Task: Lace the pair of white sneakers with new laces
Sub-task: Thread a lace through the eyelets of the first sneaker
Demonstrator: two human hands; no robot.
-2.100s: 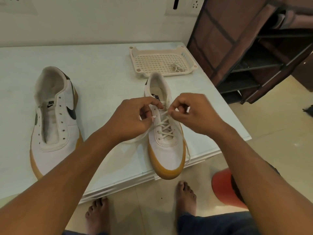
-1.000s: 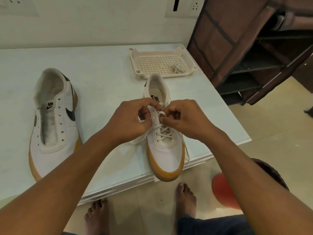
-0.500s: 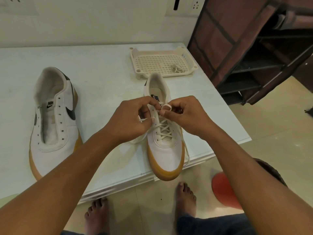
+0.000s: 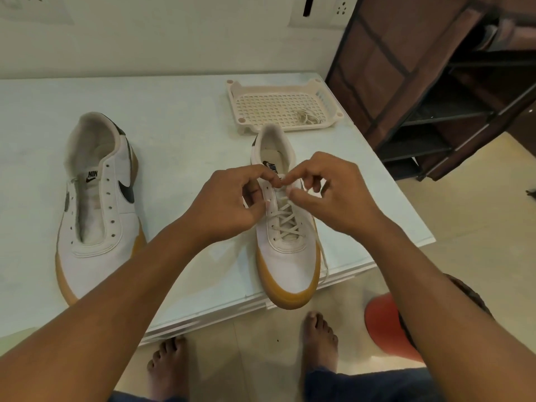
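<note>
**Lacing near the top eyelets of the gum-soled sneaker**

Pinches one end of the white lace [image 4: 285, 220] between thumb and forefinger of the left hand [image 4: 229, 201], with the other fingers curled. Pinches the other strand with the right hand [image 4: 333, 195], forefinger tips meeting over the tongue. Works on the part-laced Nike sneaker [image 4: 287, 265] directly beneath both hands, its toe jutting past the table [image 4: 174, 126] edge.

Against half a second ago: has drawn the hands slightly apart, fanned the right hand's spare fingers wider, and lost from sight the small loop above the right fingertips.

Leaves the unlaced sneaker [image 4: 95, 204] well to the left of the left hand, unmoved. Beyond both hands, just past the heel: cream perforated tray [image 4: 235, 97] with a coiled spare lace [image 4: 307, 117], as before.
</note>
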